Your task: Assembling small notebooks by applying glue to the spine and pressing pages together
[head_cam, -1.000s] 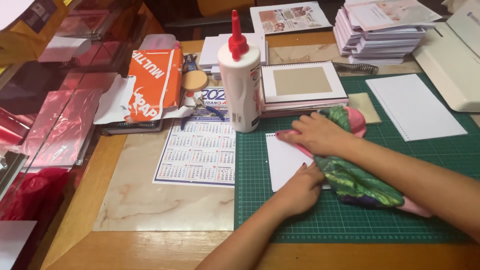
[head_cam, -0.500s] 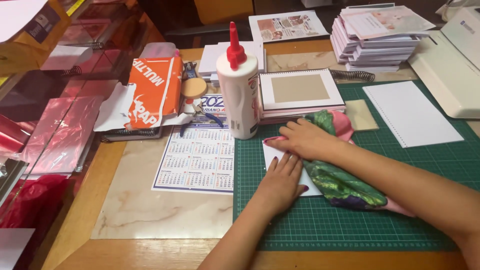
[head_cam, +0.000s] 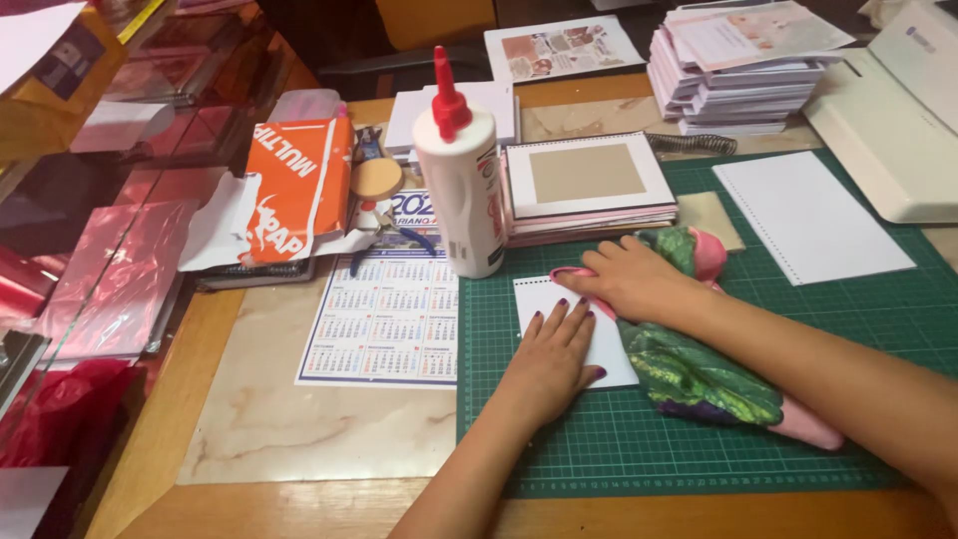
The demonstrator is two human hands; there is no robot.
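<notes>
My left hand (head_cam: 552, 358) lies flat, fingers spread, on a white card (head_cam: 544, 300) that rests on the green cutting mat (head_cam: 718, 439). My right hand (head_cam: 631, 279) presses a crumpled green and pink cloth (head_cam: 699, 374) against the card's right side, fingers curled over the cloth's pink edge. A tall white glue bottle (head_cam: 462, 185) with a red nozzle stands upright just left of the card's far corner.
A stack of framed white cards (head_cam: 587, 187) sits behind my hands. A calendar sheet (head_cam: 387, 317), an orange torn paper wrapper (head_cam: 294, 190) and small pliers lie to the left. A perforated white sheet (head_cam: 808, 215), a binding machine (head_cam: 898, 120) and paper stacks (head_cam: 733, 75) are at the right.
My left hand slid up from the card's lower edge to lie flat on it. My right hand with the cloth stayed pressed on the card's right side. The view shifted slightly.
</notes>
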